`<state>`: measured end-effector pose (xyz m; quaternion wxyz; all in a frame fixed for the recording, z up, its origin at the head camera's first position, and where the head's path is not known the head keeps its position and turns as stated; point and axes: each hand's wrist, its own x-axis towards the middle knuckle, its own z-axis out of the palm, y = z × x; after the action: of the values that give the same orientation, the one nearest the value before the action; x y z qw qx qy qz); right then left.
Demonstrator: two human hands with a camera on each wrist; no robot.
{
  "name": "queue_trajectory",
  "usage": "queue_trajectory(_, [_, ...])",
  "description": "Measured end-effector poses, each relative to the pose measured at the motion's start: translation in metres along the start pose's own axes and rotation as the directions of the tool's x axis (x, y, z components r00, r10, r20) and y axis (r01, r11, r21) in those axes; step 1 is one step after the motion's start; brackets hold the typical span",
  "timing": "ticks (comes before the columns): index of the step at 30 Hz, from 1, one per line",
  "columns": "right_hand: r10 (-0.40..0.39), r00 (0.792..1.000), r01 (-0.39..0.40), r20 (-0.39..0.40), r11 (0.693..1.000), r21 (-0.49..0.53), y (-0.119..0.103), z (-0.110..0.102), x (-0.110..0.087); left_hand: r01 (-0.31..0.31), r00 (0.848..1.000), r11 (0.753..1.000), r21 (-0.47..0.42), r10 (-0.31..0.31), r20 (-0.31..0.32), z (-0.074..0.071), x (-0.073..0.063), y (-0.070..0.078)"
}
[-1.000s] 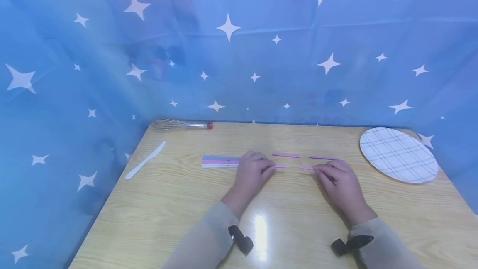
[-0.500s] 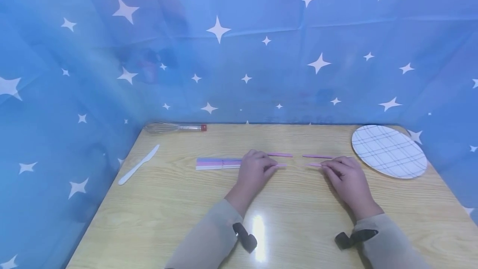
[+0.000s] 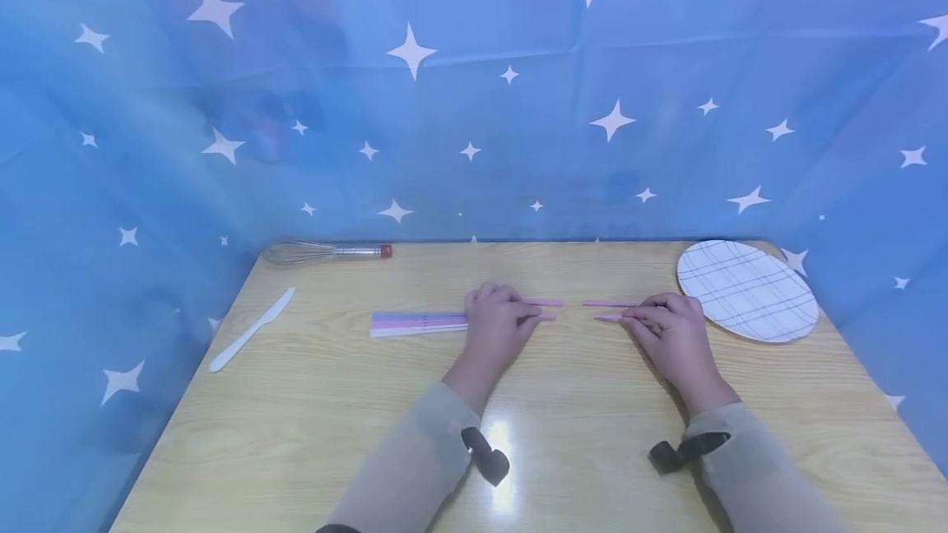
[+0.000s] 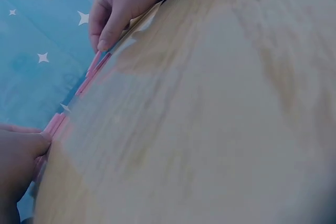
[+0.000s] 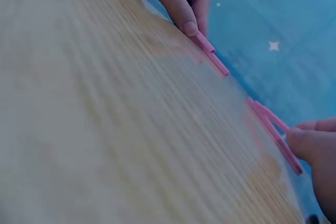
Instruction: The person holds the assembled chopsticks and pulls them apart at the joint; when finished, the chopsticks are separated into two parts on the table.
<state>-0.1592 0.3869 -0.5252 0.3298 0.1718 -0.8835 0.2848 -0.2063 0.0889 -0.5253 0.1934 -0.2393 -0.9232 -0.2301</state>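
In the head view my left hand [image 3: 496, 323] pinches a short pink straw piece [image 3: 548, 317] between thumb and fingers. Just behind it lies another pink straw piece [image 3: 546, 303], partly covered by the hand. My right hand [image 3: 676, 336] pinches a similar pink straw piece [image 3: 609, 317] by its outer end. A fourth, longer pink piece [image 3: 609, 303] lies behind that one, nearly parallel. A gap separates the left pair from the right pair. In the right wrist view, the held pink piece [image 5: 273, 115] slants against the lying one [image 5: 286, 153].
Left of my left hand lies a row of whole straws [image 3: 415, 325] in blue, purple, pink and white. A white plastic knife [image 3: 252, 330] and a whisk [image 3: 326, 252] are farther left. A checked oval plate [image 3: 748, 290] sits at the back right, near the starry curtain [image 3: 474, 89].
The head view has shifted. My hands have moved apart a little and rightward over the table, bringing the held pink pieces closer to the ones lying behind. Both grips stay the same.
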Motion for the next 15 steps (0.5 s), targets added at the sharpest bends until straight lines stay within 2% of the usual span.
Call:
queue_trajectory(2, [0.004,1.000,-0.004,0.006,1.000,-0.002,0.003,0.000,0.002,0.012,0.999,1.000,0.012,-0.012,0.038,0.002,0.001,0.002])
queue_trajectory(5, [0.014,0.999,-0.014,0.043,1.000,-0.003,0.007,0.001,0.003,0.026,0.998,0.999,0.026,-0.028,0.064,0.004,0.002,0.004])
queue_trajectory(9, [0.023,0.997,-0.023,0.080,1.000,0.000,0.011,0.005,0.005,0.019,0.998,0.999,0.031,-0.021,0.056,0.006,0.005,0.004])
queue_trajectory(15, [-0.001,0.996,0.001,0.085,1.000,0.003,0.012,0.008,0.010,-0.011,0.999,1.000,0.025,0.010,0.040,0.008,0.011,0.004])
